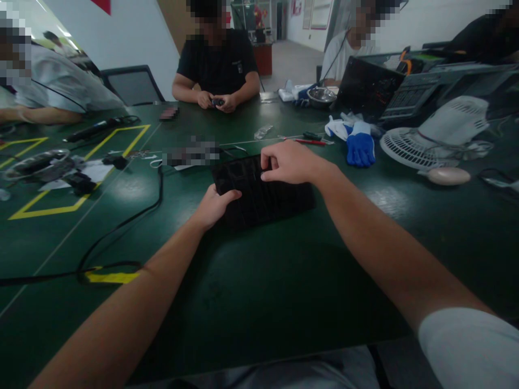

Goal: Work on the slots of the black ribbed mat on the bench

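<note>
A flat, dark, rectangular black panel [263,200] with ribs and recesses on its face is tilted up over the green table. My left hand [217,205] grips its left edge, thumb lying on the face and the other fingers hidden behind. Above the panel's upper middle, my right hand [290,162] is closed, with thumb and forefinger close together near the surface. What those fingers hold, if anything, is too dark and small to make out.
Behind the panel lie a red screwdriver [310,142], blue-and-white gloves [360,146] and a white fan [441,132]. A black cable [160,189] loops across the left. A metal bowl [321,96] stands farther back. Across the table a person [219,65] handles a small dark object.
</note>
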Tool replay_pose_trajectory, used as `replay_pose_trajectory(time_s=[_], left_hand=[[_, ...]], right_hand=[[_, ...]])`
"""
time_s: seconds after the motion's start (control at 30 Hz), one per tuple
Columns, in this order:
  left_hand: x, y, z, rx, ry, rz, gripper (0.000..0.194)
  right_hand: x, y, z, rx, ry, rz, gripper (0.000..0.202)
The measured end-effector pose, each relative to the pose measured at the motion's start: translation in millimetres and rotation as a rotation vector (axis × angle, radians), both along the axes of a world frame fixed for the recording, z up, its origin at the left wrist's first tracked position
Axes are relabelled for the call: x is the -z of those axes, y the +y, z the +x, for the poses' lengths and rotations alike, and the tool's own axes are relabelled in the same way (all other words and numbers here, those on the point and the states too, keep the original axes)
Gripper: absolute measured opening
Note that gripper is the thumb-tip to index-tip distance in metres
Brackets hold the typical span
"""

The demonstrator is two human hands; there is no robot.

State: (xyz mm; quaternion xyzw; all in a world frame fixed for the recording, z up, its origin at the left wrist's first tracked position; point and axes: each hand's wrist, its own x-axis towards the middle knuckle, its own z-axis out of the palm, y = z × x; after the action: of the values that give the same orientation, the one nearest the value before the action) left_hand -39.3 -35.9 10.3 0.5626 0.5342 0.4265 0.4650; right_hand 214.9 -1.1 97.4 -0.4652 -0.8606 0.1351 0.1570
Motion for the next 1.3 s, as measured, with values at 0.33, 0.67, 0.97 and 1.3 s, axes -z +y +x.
replay_pose_trajectory(time_s=[0.33,0.67,0.97,1.3], left_hand=[[-0.8,-0.1,1.3,0.006,0.011,0.008,0.044],[-1.6,-0.6,1.5,0.017,0.032,0.015,0.047],[-3.9,-2.2,2.7,0.008,0.018,0.011,0.046],[2.0,1.2,-0.3,0.014,0.012,0.000,0.049]], right_hand=[[0.2,-0.8,-1.7,0.012,0.002,0.019,0.016],[3.1,3.1,1.3,0.002,0.052,0.016,0.015],[3.7,3.9,2.7,-0.004,0.066,0.025,0.014],[-1.4,3.4,4.4,-0.031,0.083,-0.040,0.014]])
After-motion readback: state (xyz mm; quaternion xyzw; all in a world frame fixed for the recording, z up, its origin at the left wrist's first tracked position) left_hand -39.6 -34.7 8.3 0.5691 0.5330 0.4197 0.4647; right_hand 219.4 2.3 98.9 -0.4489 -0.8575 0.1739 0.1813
